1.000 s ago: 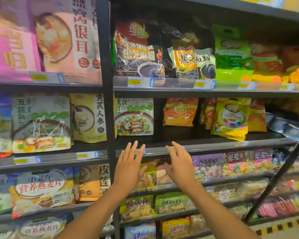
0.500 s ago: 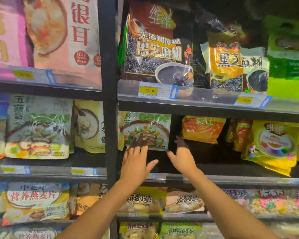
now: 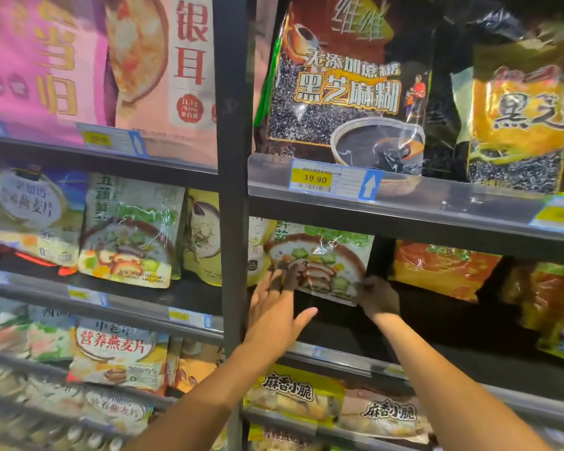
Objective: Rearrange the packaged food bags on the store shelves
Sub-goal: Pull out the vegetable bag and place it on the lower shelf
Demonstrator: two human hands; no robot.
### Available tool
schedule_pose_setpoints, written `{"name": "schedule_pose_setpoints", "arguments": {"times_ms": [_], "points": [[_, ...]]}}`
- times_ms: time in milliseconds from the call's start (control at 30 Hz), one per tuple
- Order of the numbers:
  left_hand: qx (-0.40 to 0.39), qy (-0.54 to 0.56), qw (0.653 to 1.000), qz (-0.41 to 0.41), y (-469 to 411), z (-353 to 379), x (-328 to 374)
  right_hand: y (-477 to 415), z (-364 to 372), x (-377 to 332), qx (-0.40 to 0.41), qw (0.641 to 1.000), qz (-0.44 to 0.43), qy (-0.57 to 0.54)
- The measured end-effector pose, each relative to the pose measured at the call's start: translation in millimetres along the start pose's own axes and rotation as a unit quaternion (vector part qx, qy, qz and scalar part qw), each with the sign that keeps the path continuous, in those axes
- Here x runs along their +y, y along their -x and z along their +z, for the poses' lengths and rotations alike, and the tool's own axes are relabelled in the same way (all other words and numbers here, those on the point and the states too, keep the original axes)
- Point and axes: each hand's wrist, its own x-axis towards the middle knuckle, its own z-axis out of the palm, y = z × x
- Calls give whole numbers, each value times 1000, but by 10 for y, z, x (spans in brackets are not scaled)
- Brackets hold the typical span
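While our left hand rests fingers spread on the soup bag at the middle shelf's left end, our right hand apparently pinches its lower corner, so rearranging has barely begun.

Hands: two, left hand and right hand. Vegetable-porridge bags: two. Black sesame paste bags: two. Legible price tags: one.

Centre soup bag was white-green with bowl print; upper sesame bag black-brown, gold lettering; price tag yellow.
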Motion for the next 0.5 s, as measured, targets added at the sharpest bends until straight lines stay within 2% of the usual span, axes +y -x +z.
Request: {"name": "schedule_pose_setpoints", "arguments": {"times_ms": [200,300,400,500], "points": [[-2,47,999,-13,-141,95,36,2,-289,297,-17,1000,-4,20],[-1,102,994,-34,-240,130,107,12,-498,513,-40,998,-18,44],[8,182,982,-53,-359,106,213,43,-670,735,-49,998,-18,17],[-38,249,963,-91,-588,161,270,80,-818,892,-55,998,8,-7]]}}
